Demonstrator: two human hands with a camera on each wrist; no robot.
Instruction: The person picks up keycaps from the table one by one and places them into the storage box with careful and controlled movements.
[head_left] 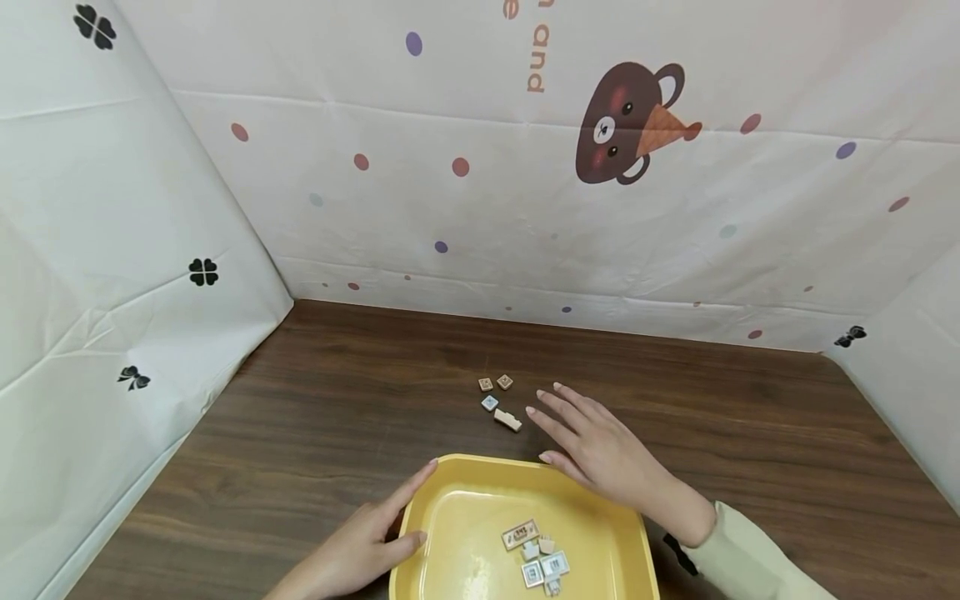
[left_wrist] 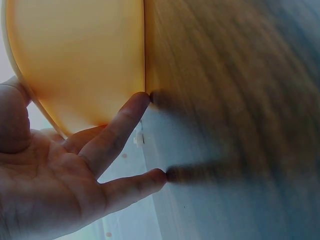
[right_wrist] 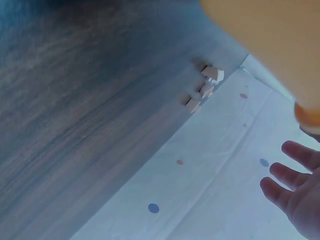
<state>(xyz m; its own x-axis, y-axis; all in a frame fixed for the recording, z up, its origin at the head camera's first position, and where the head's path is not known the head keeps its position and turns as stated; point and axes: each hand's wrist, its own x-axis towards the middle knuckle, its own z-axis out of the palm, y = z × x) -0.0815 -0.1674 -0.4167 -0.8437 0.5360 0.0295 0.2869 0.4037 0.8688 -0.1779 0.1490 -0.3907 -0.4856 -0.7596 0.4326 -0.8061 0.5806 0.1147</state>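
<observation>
Left hand (head_left: 360, 546) pinches the wall of the yellow tray (head_left: 457, 537), thumb inside and fingers outside, seemingly to steady it on the surface (head_left: 300, 433). Right hand (head_left: 606, 454) spreads, holding nothing, by the tray's far side, near four small pieces (head_left: 507, 420) beyond. Other pieces (head_left: 555, 564) lie clustered in the tray, whose walls would keep them from scattering.

We classify this place as a screened-off work area; we cannot determine the room type around it. We note a flat, dark brown wood-grain tabletop (head_left: 337, 400) across the lower frame, a creased white dotted sheet (head_left: 510, 208) with a brown cartoon bear (head_left: 618, 100) across the top, and a white clover-and-bow-printed sheet (head_left: 90, 217) at left.
</observation>
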